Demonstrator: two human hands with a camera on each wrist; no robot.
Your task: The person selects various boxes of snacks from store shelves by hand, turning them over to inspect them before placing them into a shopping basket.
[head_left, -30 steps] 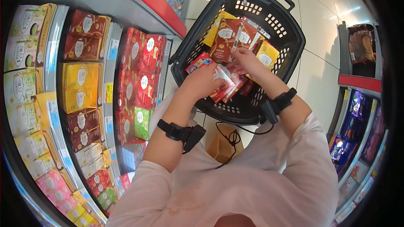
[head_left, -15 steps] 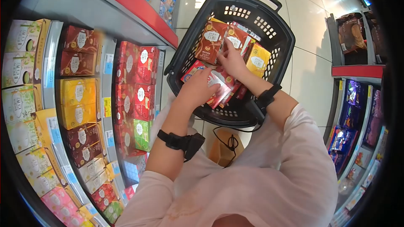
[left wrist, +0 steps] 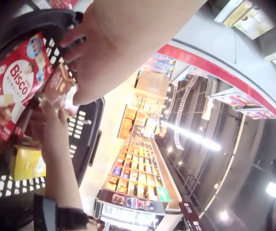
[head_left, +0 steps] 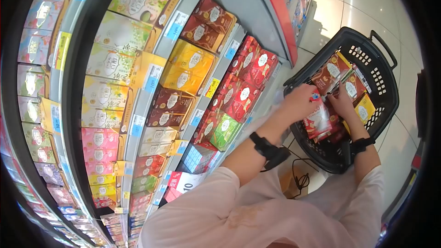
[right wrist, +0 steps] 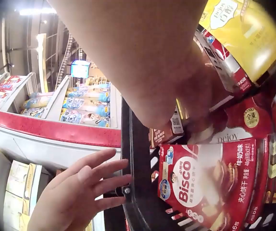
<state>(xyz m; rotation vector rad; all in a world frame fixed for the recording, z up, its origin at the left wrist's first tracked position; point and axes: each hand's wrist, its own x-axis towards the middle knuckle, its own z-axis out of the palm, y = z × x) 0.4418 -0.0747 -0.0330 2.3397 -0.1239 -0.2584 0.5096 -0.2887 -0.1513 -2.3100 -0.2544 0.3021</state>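
In the head view, a black shopping basket stands on the floor, holding several snack boxes. My right hand reaches down among them, its fingers at the edges of a brown Pejoy box and the red Bisco biscuit box. My forearm hides most of its fingers in the right wrist view, so I cannot tell whether it grips a box. A yellow Pejoy box lies beside that wrist. Over the basket's left rim is my left hand, blurred; the right wrist view shows its fingers spread and empty.
Shelves packed with biscuit boxes rise along the left, with price tags on their edges. A red shelf edge borders the aisle. A cable hangs between my knees, and pale floor tiles surround the basket.
The head view has swung left, so the shelves fill more of it and the basket sits farther right. My left hand has come off the red box toward the basket's left rim.
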